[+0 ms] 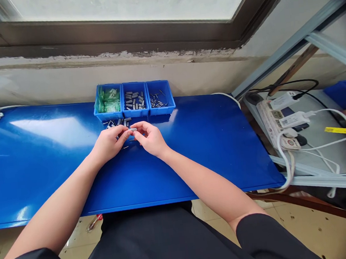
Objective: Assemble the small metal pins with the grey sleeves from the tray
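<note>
A small metal piece (pixel 133 129) sits pinched in the fingers of both left hand (pixel 109 143) and right hand (pixel 151 138), equally near, its long axis roughly parallel to the desk's (pixel 218 149) front edge. Loose metal parts (pixel 126 122) lie just beyond the left hand; past them, three blue bins (pixel 136 114) block reach toward the back edge

Bright light from the window (pixel 122 3), white glare on blue tabletop (pixel 135 179), dark blur at far right
</note>
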Action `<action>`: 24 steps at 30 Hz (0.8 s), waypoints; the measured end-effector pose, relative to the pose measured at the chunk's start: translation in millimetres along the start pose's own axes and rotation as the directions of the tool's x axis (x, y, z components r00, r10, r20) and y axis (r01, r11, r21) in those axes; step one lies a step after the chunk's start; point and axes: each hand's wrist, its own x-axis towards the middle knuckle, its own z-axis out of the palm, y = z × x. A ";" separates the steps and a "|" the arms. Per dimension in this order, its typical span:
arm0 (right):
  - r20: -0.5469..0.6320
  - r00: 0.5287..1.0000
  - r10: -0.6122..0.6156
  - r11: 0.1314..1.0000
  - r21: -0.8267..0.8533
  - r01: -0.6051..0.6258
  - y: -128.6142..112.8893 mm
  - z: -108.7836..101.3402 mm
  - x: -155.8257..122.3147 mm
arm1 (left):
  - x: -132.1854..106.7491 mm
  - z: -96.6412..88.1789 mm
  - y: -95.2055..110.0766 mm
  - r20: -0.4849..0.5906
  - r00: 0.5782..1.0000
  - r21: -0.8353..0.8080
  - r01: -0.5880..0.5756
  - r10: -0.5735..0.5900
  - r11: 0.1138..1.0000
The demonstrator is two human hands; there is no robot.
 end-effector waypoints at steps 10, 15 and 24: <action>-0.002 0.996 0.092 0.994 0.052 -0.092 -3.2 1.5 1.1 | -0.4 0.2 2.3 -0.044 0.999 -0.037 -0.001 0.000 0.999; 0.014 0.996 0.086 0.996 0.039 -0.086 -4.5 1.1 0.6 | -0.8 0.4 1.9 -0.047 0.998 -0.020 -0.040 0.040 0.999; 0.019 0.998 0.066 0.998 0.004 -0.066 -7.6 1.1 -2.1 | -0.6 0.8 -1.0 -0.044 0.999 0.000 -0.004 0.004 1.000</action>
